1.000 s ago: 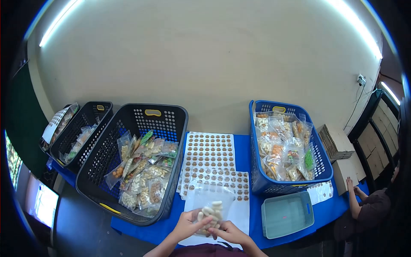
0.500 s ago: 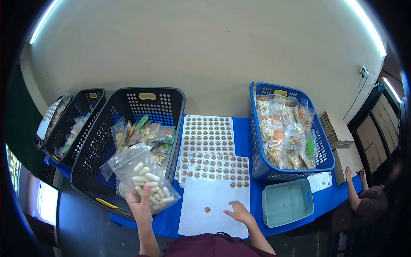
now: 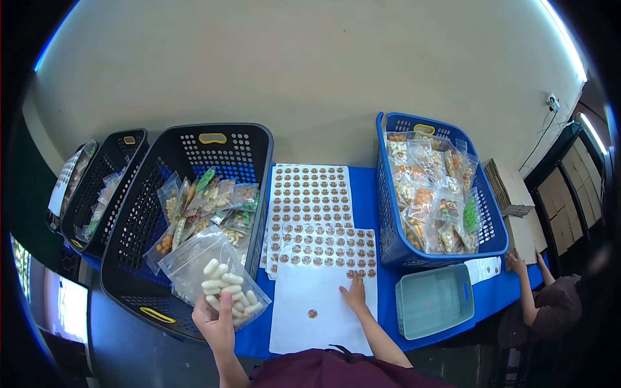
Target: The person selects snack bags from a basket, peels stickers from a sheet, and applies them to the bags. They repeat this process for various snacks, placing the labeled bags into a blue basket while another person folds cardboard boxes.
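Observation:
My left hand (image 3: 217, 325) grips the lower corner of a clear zip bag (image 3: 192, 260), thumb in front. White capsule-shaped pieces (image 3: 226, 284) lie inside the bag, which tilts over the near edge of the big black basket (image 3: 119, 284). My right hand (image 3: 355, 299) rests over a sheet of round stickers (image 3: 304, 291), fingers apart. Its fingertips reach the lowest short row of stickers (image 3: 360, 273) at the sheet's right side. A single round sticker (image 3: 312, 313) sits on the bare white part of that sheet, left of my right hand.
More sticker sheets (image 3: 310, 187) lie behind. A blue basket (image 3: 388, 252) full of packed bags stands at right, with a pale green tray (image 3: 404, 310) before it. Smaller black basket (image 3: 123, 139) at far left. At right, a person's hands (image 3: 515, 264) touch cardboard (image 3: 517, 236).
My right hand has moved up the sheet, from beside the single sticker to the bottom row of stickers. My left hand still holds the bag, and the whole view has shifted slightly.

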`<state>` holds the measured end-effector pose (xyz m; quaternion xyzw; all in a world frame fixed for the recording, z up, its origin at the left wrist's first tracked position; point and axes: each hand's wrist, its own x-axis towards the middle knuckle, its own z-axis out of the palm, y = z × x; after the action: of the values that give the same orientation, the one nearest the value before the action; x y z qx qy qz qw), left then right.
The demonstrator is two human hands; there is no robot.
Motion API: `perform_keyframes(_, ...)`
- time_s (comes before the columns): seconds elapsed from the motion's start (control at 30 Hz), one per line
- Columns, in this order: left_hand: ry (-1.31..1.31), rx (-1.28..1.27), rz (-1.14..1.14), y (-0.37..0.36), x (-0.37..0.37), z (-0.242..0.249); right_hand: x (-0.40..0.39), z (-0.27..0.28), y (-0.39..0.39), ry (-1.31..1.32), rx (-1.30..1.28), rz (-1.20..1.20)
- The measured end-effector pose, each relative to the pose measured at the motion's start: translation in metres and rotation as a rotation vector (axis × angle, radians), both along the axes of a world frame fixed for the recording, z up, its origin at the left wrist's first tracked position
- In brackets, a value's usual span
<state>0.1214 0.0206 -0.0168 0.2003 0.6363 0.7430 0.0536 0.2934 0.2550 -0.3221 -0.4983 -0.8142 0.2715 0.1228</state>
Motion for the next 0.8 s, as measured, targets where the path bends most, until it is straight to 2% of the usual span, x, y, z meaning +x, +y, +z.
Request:
perform_keyframes(0.2, 0.046, -0.088, 0.009, -0.001, -0.002, -0.001, -0.002, 0.005, 0.006, 0.02, -0.053, -0.019)
perform_keyframes(0.3, 0.012, -0.066, 0.003, -0.003, -0.004, -0.007, -0.004, 0.018, 0.005, 0.032, -0.185, -0.049)
perform_keyframes(0.43, 0.005, -0.082, 0.005, -0.002, -0.003, -0.004, -0.002, -0.008, 0.011, 0.052, -0.09, -0.085)
perform_keyframes(0.6, 0.034, -0.087, 0.029, 0.0, -0.002, -0.003, -0.002, 0.007, 0.006, 0.086, -0.127, -0.029)
perform_keyframes(0.7, 0.029, -0.078, 0.022, -0.001, -0.003, -0.005, 0.002, 0.002, 0.002, 0.027, -0.059, -0.002)
perform_keyframes(0.8, 0.017, -0.05, 0.009, 0.001, -0.001, 0.0, 0.011, -0.007, 0.004, 0.233, -0.179, -0.023)
